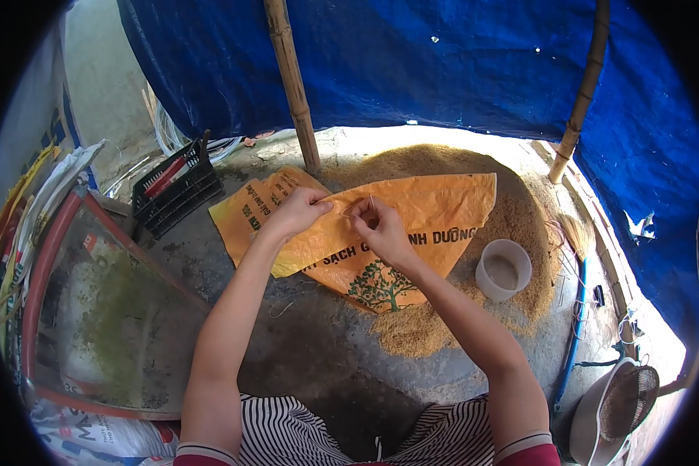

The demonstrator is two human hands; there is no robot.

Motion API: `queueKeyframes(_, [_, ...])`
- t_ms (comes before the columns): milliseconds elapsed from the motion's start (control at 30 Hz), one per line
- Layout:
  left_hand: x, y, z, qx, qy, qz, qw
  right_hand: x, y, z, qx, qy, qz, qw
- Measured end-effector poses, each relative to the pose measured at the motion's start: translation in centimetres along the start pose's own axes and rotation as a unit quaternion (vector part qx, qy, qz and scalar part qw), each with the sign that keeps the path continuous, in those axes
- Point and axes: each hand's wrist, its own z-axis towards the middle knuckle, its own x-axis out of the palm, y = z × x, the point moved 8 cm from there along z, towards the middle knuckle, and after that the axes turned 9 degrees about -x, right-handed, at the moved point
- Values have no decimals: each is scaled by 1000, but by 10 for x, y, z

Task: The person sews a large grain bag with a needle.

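My left hand is closed on the upper edge of an orange plastic sack, its thumb and fingers pinching the material. The sack has dark lettering and a green tree printed on it, and lies partly over a pile of yellowish grain or husks. Just to the right, my right hand is held over the sack with its fingertips pinched together. A thin pale thread seems to run by those fingertips, too fine to follow clearly. Another folded part of orange sack lies under and left of my left hand.
A white tub stands in the grain at right. A broom and blue pole lie beyond it, with a basket and sieve at lower right. A black crate and red-framed mesh screen are at left. Bamboo posts rise ahead.
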Motion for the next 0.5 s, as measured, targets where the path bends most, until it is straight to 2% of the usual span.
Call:
queueKeyframes(67, [1,0,1,4,4,-1,1000,-1,9,0,0,-2,-2,1000])
queueKeyframes(133, [1,-3,-2,-3,4,3,1000,-1,24,1,-48,-12,-99,994])
queueKeyframes(233, [2,-4,0,0,-3,20,1000,4,27,0,-101,-36,-171,979])
queueKeyframes(267, [1,-4,0,8,-11,33,999,6,25,0,-101,-36,-171,979])
queueKeyframes(333, [2,-5,0,17,-4,22,1000,6,14,0,-12,-42,-131,990])
queueKeyframes(500, [3,-4,1,41,-3,-3,999,8,16,-2,-31,-20,-117,992])
